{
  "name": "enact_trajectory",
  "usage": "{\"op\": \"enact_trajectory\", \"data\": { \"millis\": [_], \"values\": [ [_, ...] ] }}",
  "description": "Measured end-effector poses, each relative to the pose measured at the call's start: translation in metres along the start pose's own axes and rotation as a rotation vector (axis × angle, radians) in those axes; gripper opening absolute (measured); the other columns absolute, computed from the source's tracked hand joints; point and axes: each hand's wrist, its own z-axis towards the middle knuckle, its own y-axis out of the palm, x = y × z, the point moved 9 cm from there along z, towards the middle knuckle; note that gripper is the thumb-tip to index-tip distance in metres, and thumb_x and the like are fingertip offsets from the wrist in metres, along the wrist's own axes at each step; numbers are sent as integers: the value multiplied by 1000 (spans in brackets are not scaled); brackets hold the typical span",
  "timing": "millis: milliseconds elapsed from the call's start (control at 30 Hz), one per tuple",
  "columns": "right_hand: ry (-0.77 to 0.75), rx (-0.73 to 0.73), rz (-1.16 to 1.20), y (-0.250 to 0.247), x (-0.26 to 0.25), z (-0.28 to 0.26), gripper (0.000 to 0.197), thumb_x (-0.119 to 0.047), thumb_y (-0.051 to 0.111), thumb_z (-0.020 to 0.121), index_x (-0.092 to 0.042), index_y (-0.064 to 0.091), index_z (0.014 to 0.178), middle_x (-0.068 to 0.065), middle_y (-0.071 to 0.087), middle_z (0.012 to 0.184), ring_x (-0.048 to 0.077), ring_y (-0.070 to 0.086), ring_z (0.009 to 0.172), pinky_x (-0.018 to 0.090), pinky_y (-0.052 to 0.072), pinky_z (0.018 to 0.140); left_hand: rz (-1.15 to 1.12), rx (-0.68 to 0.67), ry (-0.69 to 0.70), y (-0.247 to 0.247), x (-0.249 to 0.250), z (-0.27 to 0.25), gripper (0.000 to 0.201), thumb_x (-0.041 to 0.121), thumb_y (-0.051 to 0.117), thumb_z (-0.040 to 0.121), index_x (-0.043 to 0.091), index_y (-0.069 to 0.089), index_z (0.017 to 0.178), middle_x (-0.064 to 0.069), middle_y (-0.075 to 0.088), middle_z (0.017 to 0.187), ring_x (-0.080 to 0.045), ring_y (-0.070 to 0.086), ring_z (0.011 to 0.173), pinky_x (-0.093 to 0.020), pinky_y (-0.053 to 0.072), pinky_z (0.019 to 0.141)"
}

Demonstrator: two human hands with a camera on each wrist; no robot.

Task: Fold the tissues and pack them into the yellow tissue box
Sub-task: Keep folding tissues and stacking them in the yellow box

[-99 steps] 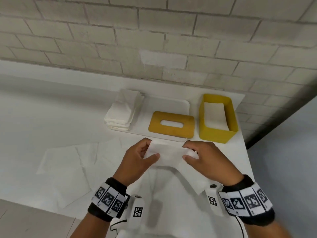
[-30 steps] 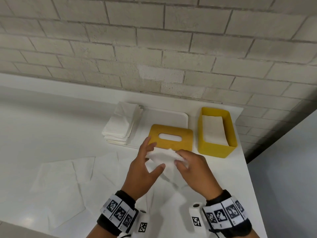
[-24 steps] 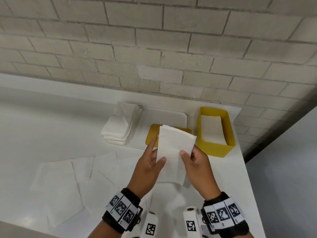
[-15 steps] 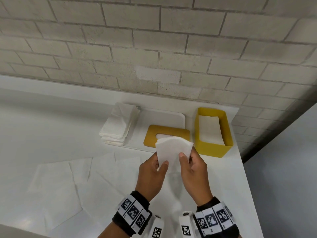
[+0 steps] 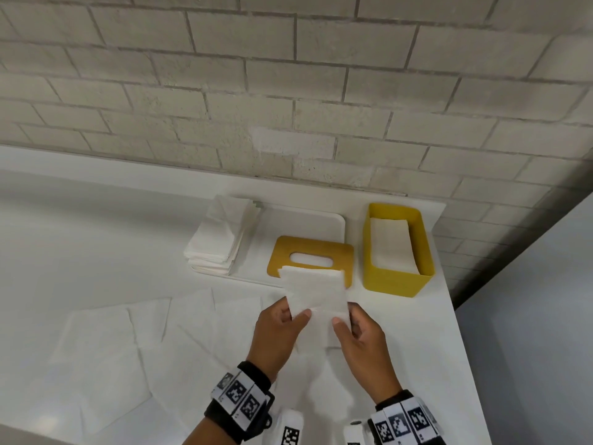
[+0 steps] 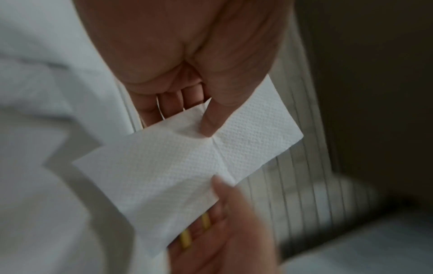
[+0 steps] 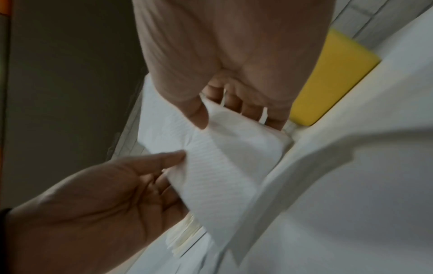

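- Loose tissues lie flat and unfolded on the left part of the white table, some overlapping at their edges.
- A stack of folded tissues sits on the left end of a white tray, near the brick wall.
- The yellow lid, with its oval slot facing up, lies partly on the tray's front right corner, just left of the box.
- The left hand pinches the left edge of a folded tissue between thumb and fingers; in the left wrist view the thumb presses on top where two creases meet, with the other fingers curled beneath.
- The tissue is held above the table in front of the lid, its far edge overlapping the lid's near edge in the head view; it is a narrow rectangle and its layers do not line up exactly at the far left corner.
- The right hand pinches the tissue's right edge, thumb on top and fingers underneath.
- The box stands open at the table's right end, beside the lid and apart from both hands, with a folded tissue lying flat inside.
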Motion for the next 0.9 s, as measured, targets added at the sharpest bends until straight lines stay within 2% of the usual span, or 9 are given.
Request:
{"op": "enact_trajectory", "data": {
  "millis": [67,167,300,400,500,600,700,800,900],
  "values": [
    [16,-62,47,-5,3,-3,25,-11,61,100,-28,70,115,-9,76,109,11,71,103,42,58,93,-306,-54,-146,3,-9,0,24,6,63,98,12,73,119,-8,78,116,-28,73,112,-45,56,99],
    [106,-79,221,-9,10,-8,25,-8,64,97,-22,70,118,-4,77,112,15,72,107,46,56,98,-653,-92,-316,11,-16,-1,29,5,58,100,7,67,128,-13,73,125,-26,71,115,-37,57,94],
    [164,2,345,-2,11,-9,20,-12,63,98,-18,72,115,1,78,111,21,73,107,49,55,97,-734,-109,-378,21,-18,-4,31,6,58,100,7,65,130,-14,73,127,-23,73,112,-34,62,90],
    [158,78,349,-4,9,-2,19,-14,60,100,-17,73,114,4,79,106,27,73,103,52,56,92,-700,-106,-358,18,-19,-3,30,8,60,99,11,66,128,-11,73,126,-24,72,113,-37,57,99],
    [198,193,466,-26,7,12,21,-12,60,100,-7,71,118,9,78,106,30,73,102,47,56,90,-516,-68,-259,-5,-18,-1,30,13,60,101,21,64,129,-2,75,123,-21,72,113,-40,51,106],
    [172,347,518,-69,-14,37,20,-9,62,98,-2,69,115,10,77,107,27,73,99,33,58,76,-142,-15,-111,-38,-18,-4,26,14,62,101,26,69,123,5,78,115,-20,73,109,-36,54,100],
    [17,396,462,-110,-72,66,20,-10,60,100,-3,68,117,13,73,113,20,70,90,24,56,61,100,-23,-47,-60,-28,-9,21,11,65,99,26,73,113,4,79,107,-25,74,104,-36,55,89],
    [-163,344,532,-130,-134,80,23,-7,57,101,-3,66,122,5,74,108,11,71,91,21,58,71,135,43,-72,-86,-38,-18,19,12,61,102,23,73,111,3,80,103,-19,76,97,-40,56,89],
    [-143,384,644,-132,-130,96,20,-2,55,99,-6,66,115,3,75,105,19,73,98,34,61,82,150,104,-75,-107,-45,-23,20,11,59,102,22,73,112,3,80,102,-18,76,95,-42,57,90]
  ]
}}
